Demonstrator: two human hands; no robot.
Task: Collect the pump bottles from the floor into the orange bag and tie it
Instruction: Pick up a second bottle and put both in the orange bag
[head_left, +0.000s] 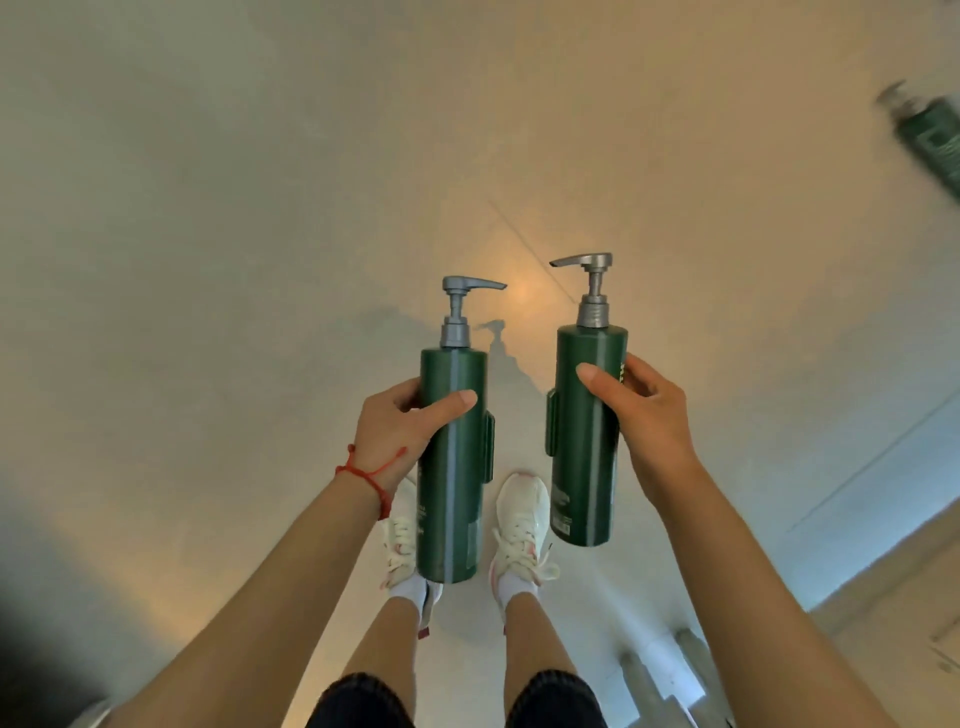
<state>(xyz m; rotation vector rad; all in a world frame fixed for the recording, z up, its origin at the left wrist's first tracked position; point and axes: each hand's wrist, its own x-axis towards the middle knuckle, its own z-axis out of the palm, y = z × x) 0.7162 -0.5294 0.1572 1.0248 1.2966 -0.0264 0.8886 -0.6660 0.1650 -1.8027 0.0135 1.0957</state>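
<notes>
My left hand (400, 431) is clamped around the middle of a tall dark green cylindrical plastic pump bottle (451, 467) with a grey pump head; thumb across the front, fingers behind. The bottle is upright, nozzle pointing right. My right hand (641, 410) is clamped in the same way on a second dark green pump bottle (584, 441) with a silver-grey pump head, upright, nozzle pointing left. Both bottles are opaque, so I cannot tell their fill level. They are held side by side, apart, above my white lace-up shoes (519, 525) and the pale smooth floor (260, 234). A third green pump bottle (930, 137), blurred, lies on the floor at the far right edge. A red cord bracelet (369, 475) circles my left wrist.
</notes>
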